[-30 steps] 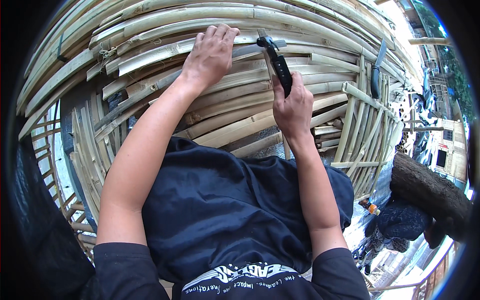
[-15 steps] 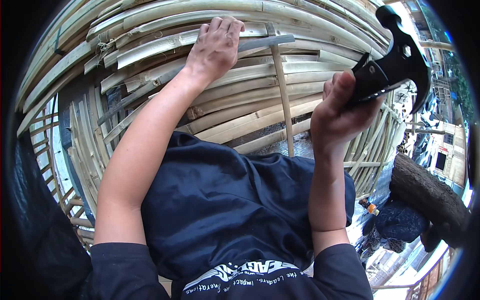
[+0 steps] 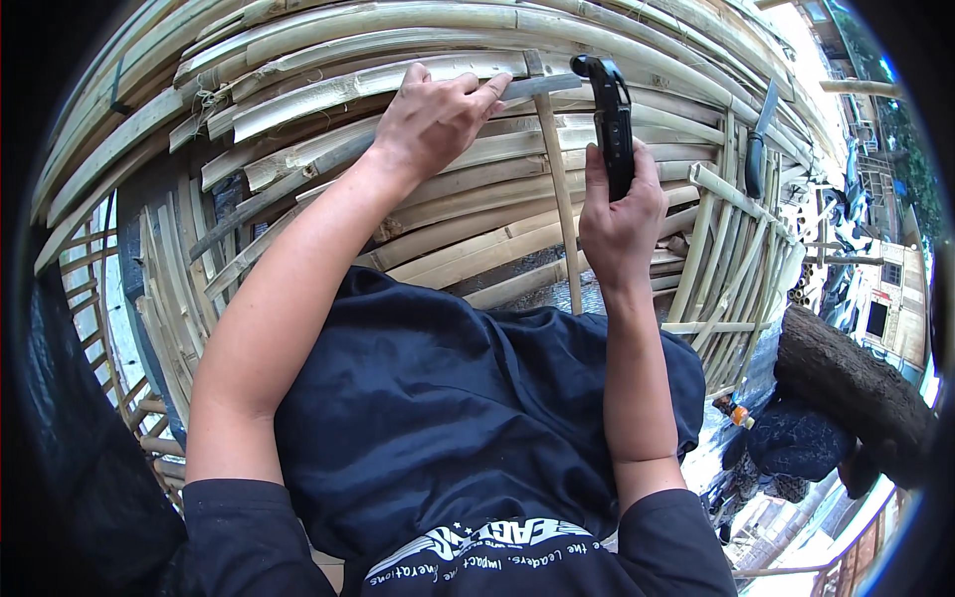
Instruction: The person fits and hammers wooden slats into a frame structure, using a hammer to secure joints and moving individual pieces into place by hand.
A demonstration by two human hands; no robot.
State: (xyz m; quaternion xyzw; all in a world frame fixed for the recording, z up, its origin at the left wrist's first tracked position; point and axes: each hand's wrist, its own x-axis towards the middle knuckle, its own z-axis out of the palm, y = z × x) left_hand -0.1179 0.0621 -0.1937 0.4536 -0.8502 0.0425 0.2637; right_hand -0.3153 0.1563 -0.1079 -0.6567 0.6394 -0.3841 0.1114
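A black claw hammer (image 3: pixel 615 124) stands nearly edge-on to view, with my right hand (image 3: pixel 624 214) shut round its handle. Its head is close to the right end of a thin grey strip (image 3: pixel 542 87), which lies across split bamboo slats (image 3: pixel 477 184). Over that strip, my left hand (image 3: pixel 433 117) is closed, with thumb and fingertips bent down against it. Whether anything small sits between those fingertips is hidden. A narrow upright bamboo stick (image 3: pixel 559 189) crosses the slats just right of my left hand, meeting the grey strip near its top.
On the slats at the right lies a knife (image 3: pixel 756 164) with a dark handle. Below it is a bundle of thin bamboo strips (image 3: pixel 731 264). A thick log (image 3: pixel 846 383) and an orange-labelled bottle (image 3: pixel 736 412) are farther right. Dark cloth (image 3: pixel 468 398) covers my lap.
My right hand has brought the hammer down and left, from the upper right to the grey strip's end. The knife has come into view. My left hand's fingers have shifted slightly to the right.
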